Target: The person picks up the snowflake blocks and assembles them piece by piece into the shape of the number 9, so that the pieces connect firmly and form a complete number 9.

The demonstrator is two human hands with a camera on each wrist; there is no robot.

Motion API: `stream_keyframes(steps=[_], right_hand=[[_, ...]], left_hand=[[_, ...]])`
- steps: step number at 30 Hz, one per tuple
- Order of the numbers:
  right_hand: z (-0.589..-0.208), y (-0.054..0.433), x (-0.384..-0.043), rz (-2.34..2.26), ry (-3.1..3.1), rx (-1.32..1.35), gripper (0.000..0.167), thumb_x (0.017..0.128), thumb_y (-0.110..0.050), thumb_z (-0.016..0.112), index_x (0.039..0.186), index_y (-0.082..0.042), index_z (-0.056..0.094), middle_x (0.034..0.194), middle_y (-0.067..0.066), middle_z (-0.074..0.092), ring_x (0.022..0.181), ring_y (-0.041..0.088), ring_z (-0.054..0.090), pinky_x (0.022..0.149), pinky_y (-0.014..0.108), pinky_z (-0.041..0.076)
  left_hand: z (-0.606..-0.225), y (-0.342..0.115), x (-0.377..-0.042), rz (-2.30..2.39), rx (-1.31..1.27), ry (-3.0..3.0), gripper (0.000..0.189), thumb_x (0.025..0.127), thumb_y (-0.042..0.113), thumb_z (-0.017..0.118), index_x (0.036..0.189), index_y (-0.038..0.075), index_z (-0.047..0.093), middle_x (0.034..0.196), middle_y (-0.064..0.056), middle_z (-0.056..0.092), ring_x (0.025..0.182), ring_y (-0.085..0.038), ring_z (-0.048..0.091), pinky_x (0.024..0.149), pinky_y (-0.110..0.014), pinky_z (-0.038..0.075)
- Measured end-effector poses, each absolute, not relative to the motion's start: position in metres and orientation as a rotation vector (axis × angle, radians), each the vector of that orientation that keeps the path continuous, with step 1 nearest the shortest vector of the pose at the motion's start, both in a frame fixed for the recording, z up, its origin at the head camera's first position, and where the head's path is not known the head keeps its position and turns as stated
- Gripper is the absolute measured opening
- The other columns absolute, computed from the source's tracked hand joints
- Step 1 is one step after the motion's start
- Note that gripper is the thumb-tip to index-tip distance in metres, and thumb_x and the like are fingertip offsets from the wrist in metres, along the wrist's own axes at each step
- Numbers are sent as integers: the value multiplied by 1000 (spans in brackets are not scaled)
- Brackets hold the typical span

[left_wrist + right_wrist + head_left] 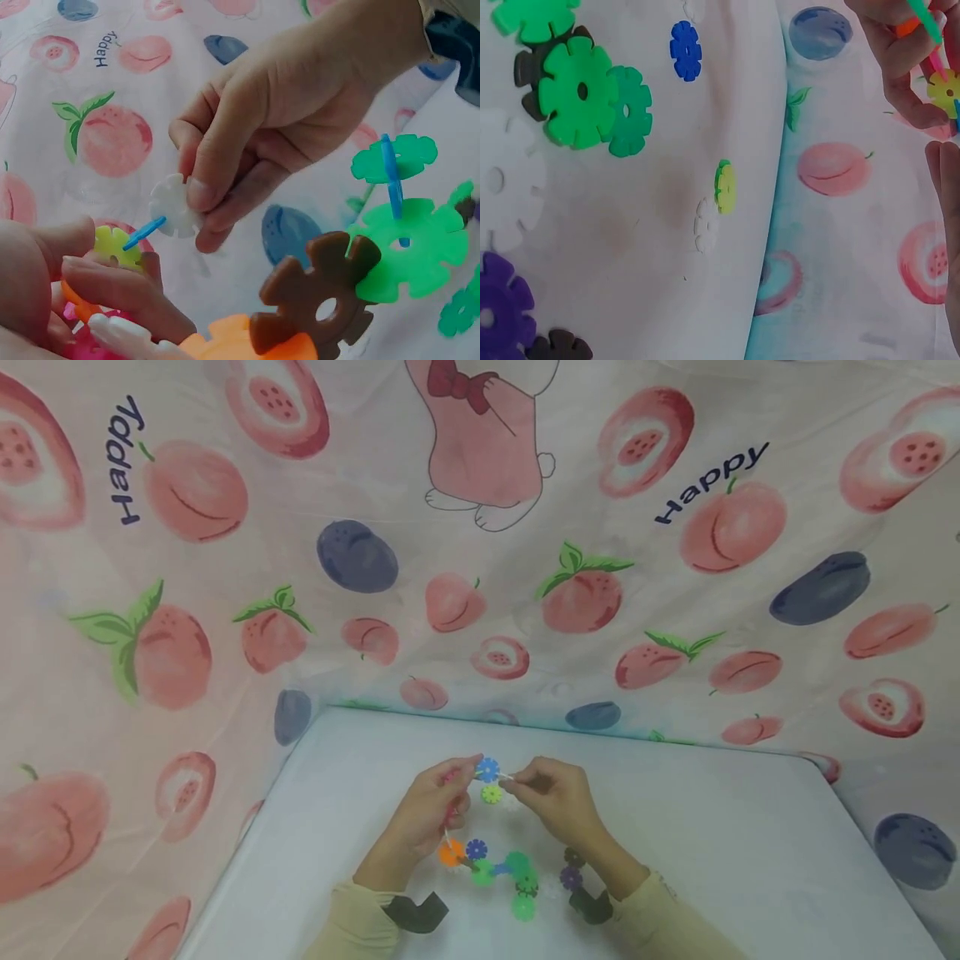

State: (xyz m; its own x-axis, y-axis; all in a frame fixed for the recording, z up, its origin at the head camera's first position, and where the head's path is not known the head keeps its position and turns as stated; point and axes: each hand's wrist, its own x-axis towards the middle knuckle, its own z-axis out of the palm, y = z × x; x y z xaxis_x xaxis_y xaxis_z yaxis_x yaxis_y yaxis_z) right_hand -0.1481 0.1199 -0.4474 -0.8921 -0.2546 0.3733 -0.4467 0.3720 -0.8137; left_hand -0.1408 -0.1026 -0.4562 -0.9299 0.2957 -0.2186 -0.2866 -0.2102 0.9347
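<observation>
Around a chain of notched plastic flower discs curl the fingers of my left hand (431, 806). Yellow (112, 244), pink and orange discs show among those fingers in the left wrist view. A light blue disc (487, 769) stands out from the chain's upper end. My right hand (555, 793) pinches a white disc (166, 204) between thumb and fingers, its edge meeting the blue disc. From beneath the left hand the chain hangs on through a white disc, an orange disc (452, 852), a brown disc (300, 289) and a green disc (420, 262).
Loose discs lie on the white table (675, 827): a dark blue disc (685, 51), a yellow-green disc (726, 187), a white disc (703, 226), a purple disc (572, 877) and a dark brown disc (573, 857). A fruit-printed cloth (495, 577) surrounds the table's back and sides.
</observation>
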Motion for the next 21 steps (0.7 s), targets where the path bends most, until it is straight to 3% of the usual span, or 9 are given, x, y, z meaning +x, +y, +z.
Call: stream_keyframes(steps=[7, 16, 21], right_hand=[[-448, 120, -150, 1507, -2396, 688, 9, 86, -14, 83, 82, -17, 75, 84, -7, 77, 73, 6, 71, 68, 26, 61], [-443, 121, -153, 1535, -2426, 770, 11, 86, -13, 83, 81, -18, 74, 82, -7, 75, 76, 8, 71, 72, 27, 61], [-445, 120, -153, 1550, -2454, 716, 7, 87, -16, 82, 84, -17, 76, 85, -8, 77, 79, 7, 73, 75, 26, 61]], left_hand=[[-457, -99, -140, 2247, 16, 1603, 53, 102, 33, 62, 148, 10, 52, 65, 6, 37, 51, -8, 33, 47, -17, 31], [-453, -103, -139, 2196, 40, 1652, 49, 101, 36, 63, 144, 14, 57, 64, 5, 37, 53, -9, 34, 49, -17, 33], [-455, -106, -141, 2144, 37, 1732, 46, 101, 36, 64, 141, 16, 60, 75, 2, 44, 60, -12, 41, 53, -18, 38]])
